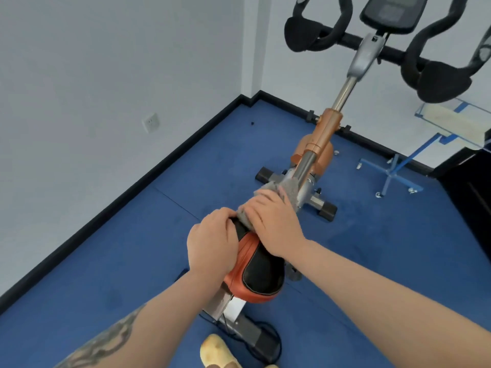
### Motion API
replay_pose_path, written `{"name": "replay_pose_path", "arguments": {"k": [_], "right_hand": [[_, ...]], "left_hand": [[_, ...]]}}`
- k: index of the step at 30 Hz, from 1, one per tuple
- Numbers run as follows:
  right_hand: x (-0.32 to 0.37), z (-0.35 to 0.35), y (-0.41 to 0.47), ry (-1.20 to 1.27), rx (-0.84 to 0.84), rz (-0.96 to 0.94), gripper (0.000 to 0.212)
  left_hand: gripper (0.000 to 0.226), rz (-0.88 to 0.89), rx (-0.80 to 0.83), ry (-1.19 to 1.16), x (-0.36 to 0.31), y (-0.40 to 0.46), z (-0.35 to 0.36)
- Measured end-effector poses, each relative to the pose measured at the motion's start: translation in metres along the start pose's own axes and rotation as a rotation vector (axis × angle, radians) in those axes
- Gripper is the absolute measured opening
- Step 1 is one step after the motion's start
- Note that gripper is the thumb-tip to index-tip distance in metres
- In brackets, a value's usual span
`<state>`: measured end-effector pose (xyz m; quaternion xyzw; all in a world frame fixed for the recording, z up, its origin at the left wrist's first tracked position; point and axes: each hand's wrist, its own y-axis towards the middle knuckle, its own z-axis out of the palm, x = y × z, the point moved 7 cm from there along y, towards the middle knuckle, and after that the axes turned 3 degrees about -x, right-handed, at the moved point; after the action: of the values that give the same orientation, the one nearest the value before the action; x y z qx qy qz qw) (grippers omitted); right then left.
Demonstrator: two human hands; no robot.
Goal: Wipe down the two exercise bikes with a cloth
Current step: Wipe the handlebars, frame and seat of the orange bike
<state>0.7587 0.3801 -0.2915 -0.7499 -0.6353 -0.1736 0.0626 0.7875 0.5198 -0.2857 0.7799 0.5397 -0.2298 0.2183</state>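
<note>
An orange and silver exercise bike (322, 139) stands in front of me, with black handlebars (313, 35) and a console (390, 11) at the top. Its orange and black saddle (255, 272) is just below me. My left hand (212, 243) grips the left side of the saddle's nose. My right hand (271, 221) lies flat, fingers spread, pressing a grey cloth (288, 188) onto the front of the saddle. Only one bike is in view.
Blue carpet (372, 248) covers the floor up to white walls with black skirting. A blue wheeled stand (393, 168) with a framed panel stands at the right. A dark cabinet edge (467, 187) is far right. My yellow shoe (218, 349) and a black cable lie near the bike's rear foot.
</note>
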Motion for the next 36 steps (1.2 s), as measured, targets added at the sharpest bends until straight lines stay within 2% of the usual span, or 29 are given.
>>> {"name": "replay_pose_path", "arguments": {"k": [1, 3, 7, 10, 12, 14, 17, 19, 21, 22, 24, 25, 27, 29, 30, 32, 33, 36], "right_hand": [[0.002, -0.003, -0.005, 0.071, 0.008, -0.087, 0.039], [-0.010, -0.012, 0.003, 0.147, 0.036, -0.126, 0.031], [-0.040, -0.018, 0.038, 0.185, -0.040, 0.198, 0.036], [-0.040, 0.007, 0.023, 0.022, -0.045, 0.468, 0.039], [-0.037, 0.013, 0.018, -0.049, -0.043, 0.468, 0.043], [-0.048, 0.008, 0.030, 0.008, -0.030, 0.491, 0.041], [-0.072, 0.003, 0.052, 0.091, 0.140, 0.548, 0.035], [-0.069, -0.001, 0.048, -0.052, 0.174, 0.394, 0.031], [-0.052, -0.009, 0.034, -0.252, 0.079, 0.108, 0.031], [-0.045, -0.013, 0.027, -0.255, 0.059, -0.029, 0.033], [-0.040, -0.016, 0.025, -0.082, 0.122, -0.296, 0.036], [-0.044, -0.017, 0.030, 0.039, 0.195, -0.359, 0.034], [-0.057, -0.015, 0.047, 0.255, 0.488, -0.339, 0.029], [-0.067, -0.009, 0.059, 0.261, 0.656, -0.296, 0.025], [-0.066, -0.007, 0.062, 0.110, 0.650, -0.340, 0.024], [-0.039, 0.005, 0.056, -0.235, 0.479, -0.560, 0.021], [-0.017, 0.015, 0.048, -0.317, 0.424, -0.648, 0.020], [0.044, 0.031, 0.030, -0.179, 0.425, -0.716, 0.026]], "left_hand": [[0.022, -0.015, -0.009, -0.028, 0.003, 0.000, -0.001], [0.021, -0.043, -0.014, -0.069, 0.008, -0.001, -0.001], [0.023, -0.053, -0.010, -0.071, 0.007, 0.000, 0.001], [0.022, -0.048, -0.027, -0.062, 0.005, -0.001, -0.002], [0.022, -0.052, -0.047, -0.051, 0.005, -0.002, -0.003], [0.022, -0.055, -0.051, -0.048, 0.005, -0.001, -0.003], [0.024, -0.103, -0.072, -0.072, 0.008, -0.003, -0.004], [0.025, -0.119, -0.118, -0.066, 0.006, -0.006, -0.006], [0.025, -0.121, -0.207, -0.017, 0.002, -0.010, -0.013], [0.024, -0.138, -0.233, 0.012, 0.002, -0.012, -0.014], [0.022, -0.205, -0.246, 0.066, 0.003, -0.014, -0.014], [0.021, -0.254, -0.256, 0.086, 0.004, -0.016, -0.013], [0.020, -0.398, -0.284, 0.089, 0.006, -0.026, -0.010], [0.027, -0.555, -0.340, 0.044, 0.004, -0.044, -0.004], [0.035, -0.618, -0.369, 0.010, -0.001, -0.054, 0.001], [0.053, -0.717, -0.409, -0.061, -0.010, -0.074, 0.011], [0.059, -0.765, -0.431, -0.098, -0.011, -0.082, 0.015], [0.059, -0.890, -0.506, -0.179, -0.007, -0.097, 0.023]]}}
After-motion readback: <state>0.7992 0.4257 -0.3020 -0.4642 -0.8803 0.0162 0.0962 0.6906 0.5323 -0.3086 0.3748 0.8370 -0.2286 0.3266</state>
